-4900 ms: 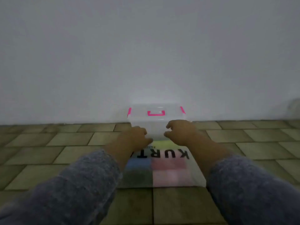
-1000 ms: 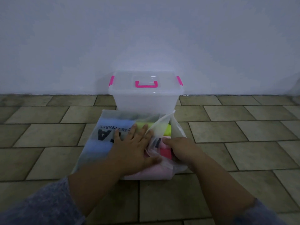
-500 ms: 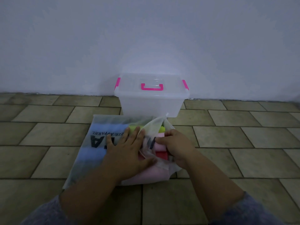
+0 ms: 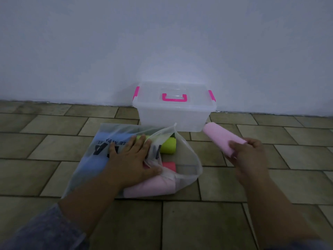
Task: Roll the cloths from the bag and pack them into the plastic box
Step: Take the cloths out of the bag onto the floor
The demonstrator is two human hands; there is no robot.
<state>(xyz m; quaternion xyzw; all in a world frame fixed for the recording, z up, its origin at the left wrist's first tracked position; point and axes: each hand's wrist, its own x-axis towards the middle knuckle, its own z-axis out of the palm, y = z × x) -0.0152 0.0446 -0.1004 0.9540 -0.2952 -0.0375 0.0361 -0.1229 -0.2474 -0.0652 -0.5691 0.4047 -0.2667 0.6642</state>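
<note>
A translucent plastic bag with dark lettering lies on the tiled floor, its mouth gaping to the right. Inside it show a yellow-green cloth, a red cloth, a pale pink cloth and a blue cloth. My left hand presses flat on the bag with fingers spread. My right hand grips one end of a folded light pink cloth, held above the floor to the right of the bag. Behind the bag stands the clear plastic box, its lid with pink handle and clips closed.
A plain white wall rises directly behind the box. Brown floor tiles stretch left, right and toward me around the bag.
My right hand has drawn the light pink cloth out of the bag's mouth and carried it right. My left hand has stayed flat on the bag.
</note>
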